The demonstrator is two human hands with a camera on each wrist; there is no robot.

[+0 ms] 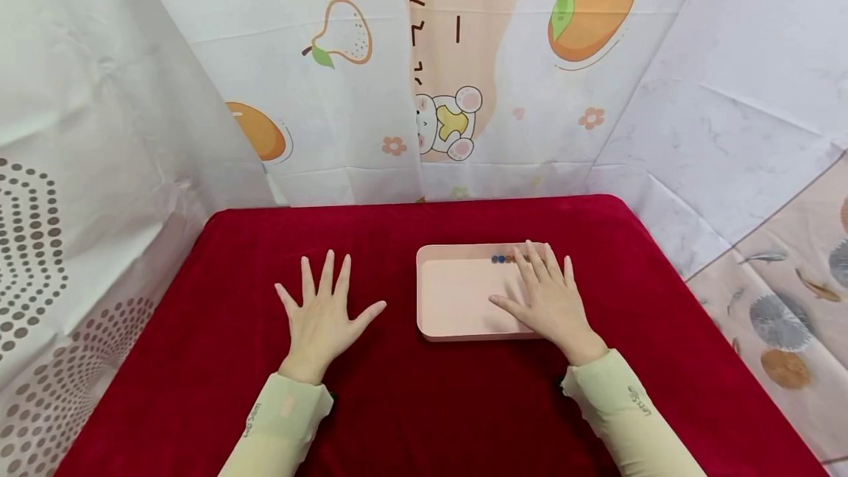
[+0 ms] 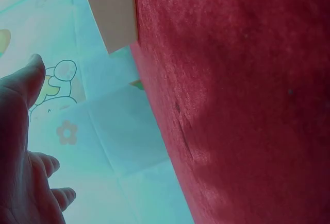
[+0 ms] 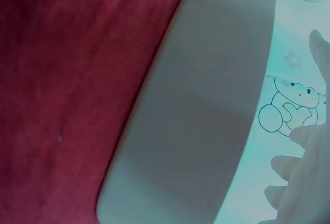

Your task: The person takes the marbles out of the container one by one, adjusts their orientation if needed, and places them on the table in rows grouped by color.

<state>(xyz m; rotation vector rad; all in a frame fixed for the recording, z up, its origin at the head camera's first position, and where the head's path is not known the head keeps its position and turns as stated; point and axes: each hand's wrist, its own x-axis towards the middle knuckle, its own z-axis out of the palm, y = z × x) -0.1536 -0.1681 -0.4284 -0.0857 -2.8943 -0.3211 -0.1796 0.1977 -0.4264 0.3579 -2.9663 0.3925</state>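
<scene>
Pink tray [image 1: 457, 300]: 1 pc., shallow, oblong, rounded corners, smooth finish, low walls; flat on red cloth [image 1: 411, 403], slightly R of ctr., long side crosswise.

Contents: small round beads [image 1: 501, 259], in row along far wall inside, R half; blue at L end, orange-brown next; remainder partly behind R hand [image 1: 548, 304], exact qty. not discernible.

R hand: palm down, fingers spread, above tray's R end; contact w/ rim: can't tell.

L hand [image 1: 319, 326]: palm down, fingers spread wide, over cloth L of tray; thumb pointed tray-ward, apart from it.

Edges/room: bare cloth strip betw. L thumb and tray; more cloth betw. tray and far edge, also toward R edge and near side; far corners rounded.

Beyond: white backdrop [image 1: 371, 124], upright along far edge, w/ fruit, flower and cartoon-animal prints.
</scene>
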